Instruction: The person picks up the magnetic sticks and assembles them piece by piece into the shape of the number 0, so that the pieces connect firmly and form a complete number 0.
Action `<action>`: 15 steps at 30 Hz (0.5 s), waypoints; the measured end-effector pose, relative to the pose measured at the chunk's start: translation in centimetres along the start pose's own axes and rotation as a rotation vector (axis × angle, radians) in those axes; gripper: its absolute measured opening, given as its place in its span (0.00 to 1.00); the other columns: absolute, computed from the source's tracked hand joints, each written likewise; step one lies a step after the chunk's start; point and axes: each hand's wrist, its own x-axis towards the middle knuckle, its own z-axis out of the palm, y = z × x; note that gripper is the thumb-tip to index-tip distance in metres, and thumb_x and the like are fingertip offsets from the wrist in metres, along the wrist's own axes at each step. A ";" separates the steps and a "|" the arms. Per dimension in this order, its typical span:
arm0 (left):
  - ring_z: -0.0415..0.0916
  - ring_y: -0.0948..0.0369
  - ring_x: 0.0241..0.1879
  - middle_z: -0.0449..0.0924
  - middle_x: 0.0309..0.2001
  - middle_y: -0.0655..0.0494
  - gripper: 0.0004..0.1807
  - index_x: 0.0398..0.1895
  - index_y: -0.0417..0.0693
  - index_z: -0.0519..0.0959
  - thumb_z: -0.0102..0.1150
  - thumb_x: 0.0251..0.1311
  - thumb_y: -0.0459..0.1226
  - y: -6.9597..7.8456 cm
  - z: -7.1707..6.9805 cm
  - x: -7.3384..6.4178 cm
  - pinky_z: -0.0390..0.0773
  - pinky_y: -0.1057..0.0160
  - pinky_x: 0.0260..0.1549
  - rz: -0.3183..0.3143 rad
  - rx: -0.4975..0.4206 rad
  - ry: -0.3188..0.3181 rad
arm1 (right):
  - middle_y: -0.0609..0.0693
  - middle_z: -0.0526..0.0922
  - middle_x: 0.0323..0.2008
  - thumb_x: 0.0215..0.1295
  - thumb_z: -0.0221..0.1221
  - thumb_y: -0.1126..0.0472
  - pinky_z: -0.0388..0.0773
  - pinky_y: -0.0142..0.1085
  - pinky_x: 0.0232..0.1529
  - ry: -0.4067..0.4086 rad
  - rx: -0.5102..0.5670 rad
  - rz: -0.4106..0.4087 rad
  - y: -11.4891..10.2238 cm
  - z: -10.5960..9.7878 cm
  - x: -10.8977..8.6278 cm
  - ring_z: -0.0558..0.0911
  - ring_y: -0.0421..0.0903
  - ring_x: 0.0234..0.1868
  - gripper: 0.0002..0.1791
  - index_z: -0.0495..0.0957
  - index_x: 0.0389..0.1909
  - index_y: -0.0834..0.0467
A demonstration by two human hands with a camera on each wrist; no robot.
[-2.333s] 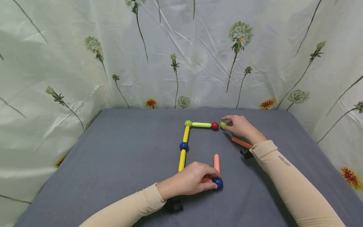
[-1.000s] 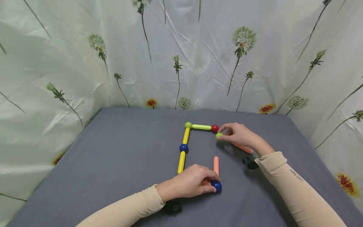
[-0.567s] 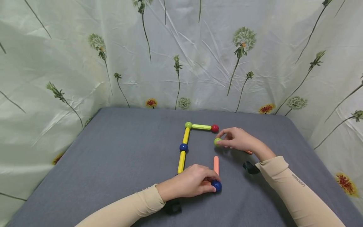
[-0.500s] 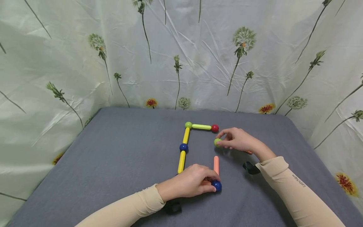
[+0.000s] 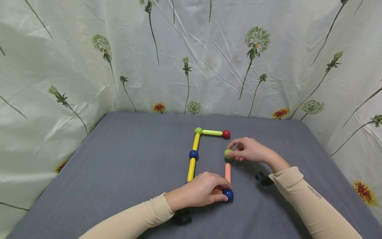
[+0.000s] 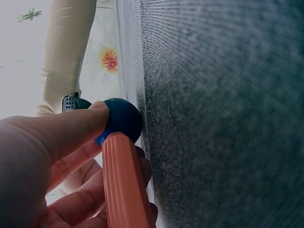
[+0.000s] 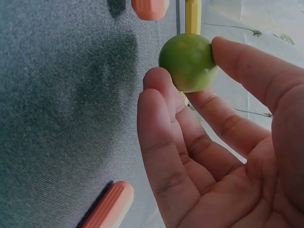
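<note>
My right hand (image 5: 252, 152) pinches a green ball (image 7: 185, 61) between thumb and fingertips. In the head view that ball is just beyond the far end of an upright-running coral rod (image 5: 228, 172), a small gap between them. Nearer to me, my left hand (image 5: 200, 192) grips a blue ball (image 5: 228, 195) at the rod's near end. The left wrist view shows the thumb on this ball and another orange rod (image 6: 124, 185) meeting it, mostly hidden under the hand from above.
Two yellow rods (image 5: 195, 141), joined by a blue ball (image 5: 194, 154), lead to a green ball (image 5: 198, 131), then a lime rod (image 5: 212, 132) and a red ball (image 5: 226, 134). A loose coral rod (image 7: 111, 206) lies below my right hand. Floral cloth (image 5: 215, 66) stands behind the grey table (image 5: 134, 159).
My right hand has brought the green ball from beside the red ball toward me, to the coral rod's far end, covering the loose rod. My left hand keeps its hold in place.
</note>
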 end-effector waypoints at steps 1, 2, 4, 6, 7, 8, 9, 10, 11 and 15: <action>0.73 0.75 0.37 0.87 0.44 0.67 0.16 0.58 0.57 0.87 0.72 0.70 0.45 0.0 0.0 0.0 0.74 0.80 0.37 -0.001 0.000 -0.001 | 0.53 0.88 0.31 0.76 0.66 0.50 0.81 0.39 0.38 -0.006 0.000 0.003 0.0 0.0 0.0 0.86 0.47 0.34 0.19 0.85 0.57 0.59; 0.74 0.74 0.37 0.87 0.44 0.67 0.16 0.58 0.57 0.87 0.72 0.70 0.45 0.0 0.0 0.0 0.74 0.80 0.37 -0.003 -0.002 -0.002 | 0.52 0.88 0.31 0.76 0.66 0.50 0.81 0.39 0.38 -0.013 -0.001 0.006 0.1 0.1 0.0 0.86 0.47 0.34 0.19 0.85 0.57 0.59; 0.74 0.74 0.38 0.88 0.45 0.66 0.16 0.58 0.56 0.87 0.72 0.70 0.45 0.0 0.0 0.0 0.74 0.80 0.38 -0.005 -0.004 -0.004 | 0.52 0.88 0.32 0.76 0.66 0.50 0.81 0.40 0.39 -0.025 -0.005 0.011 0.1 0.1 0.0 0.86 0.46 0.34 0.20 0.85 0.57 0.60; 0.74 0.74 0.38 0.88 0.45 0.66 0.16 0.58 0.56 0.87 0.71 0.70 0.45 0.0 0.0 0.0 0.75 0.80 0.38 -0.006 -0.007 -0.006 | 0.51 0.89 0.32 0.76 0.66 0.50 0.81 0.40 0.39 -0.034 -0.008 0.014 0.1 0.2 0.0 0.86 0.45 0.34 0.20 0.84 0.57 0.60; 0.74 0.75 0.38 0.88 0.45 0.66 0.16 0.58 0.56 0.87 0.71 0.70 0.45 0.0 0.0 0.0 0.75 0.80 0.38 -0.005 -0.007 -0.006 | 0.51 0.89 0.32 0.76 0.67 0.50 0.81 0.39 0.39 -0.037 -0.009 0.016 0.2 0.2 0.0 0.86 0.45 0.34 0.20 0.84 0.57 0.61; 0.74 0.75 0.38 0.88 0.46 0.66 0.16 0.58 0.56 0.87 0.71 0.70 0.45 0.0 0.0 0.0 0.75 0.80 0.38 -0.004 -0.008 -0.005 | 0.51 0.89 0.32 0.76 0.66 0.50 0.81 0.40 0.39 -0.040 -0.007 0.018 0.2 0.2 0.0 0.86 0.45 0.34 0.20 0.84 0.57 0.61; 0.74 0.75 0.38 0.88 0.46 0.66 0.16 0.58 0.56 0.87 0.71 0.70 0.45 0.0 0.0 0.0 0.75 0.80 0.39 -0.001 -0.006 -0.003 | 0.51 0.89 0.32 0.76 0.66 0.50 0.81 0.39 0.39 -0.043 -0.007 0.019 0.2 0.2 0.0 0.86 0.45 0.34 0.20 0.84 0.57 0.61; 0.74 0.75 0.38 0.88 0.46 0.66 0.16 0.58 0.56 0.87 0.71 0.70 0.45 0.0 -0.1 0.0 0.75 0.80 0.39 0.001 -0.005 -0.001 | 0.51 0.89 0.32 0.76 0.66 0.50 0.80 0.39 0.39 -0.046 -0.005 0.021 0.3 0.2 0.0 0.86 0.45 0.34 0.21 0.84 0.57 0.61; 0.74 0.75 0.38 0.88 0.46 0.66 0.16 0.58 0.56 0.87 0.71 0.70 0.45 0.0 -0.1 0.0 0.75 0.80 0.39 0.004 -0.004 0.002 | 0.51 0.89 0.32 0.76 0.66 0.50 0.80 0.39 0.39 -0.049 -0.002 0.023 0.3 0.2 0.0 0.86 0.45 0.34 0.21 0.84 0.57 0.61; 0.74 0.75 0.38 0.88 0.45 0.66 0.16 0.58 0.56 0.87 0.72 0.70 0.45 0.0 0.0 0.0 0.74 0.80 0.39 0.007 0.001 0.007 | 0.50 0.89 0.33 0.76 0.66 0.50 0.81 0.40 0.40 -0.062 0.005 0.023 0.6 0.4 0.1 0.86 0.45 0.34 0.21 0.84 0.58 0.61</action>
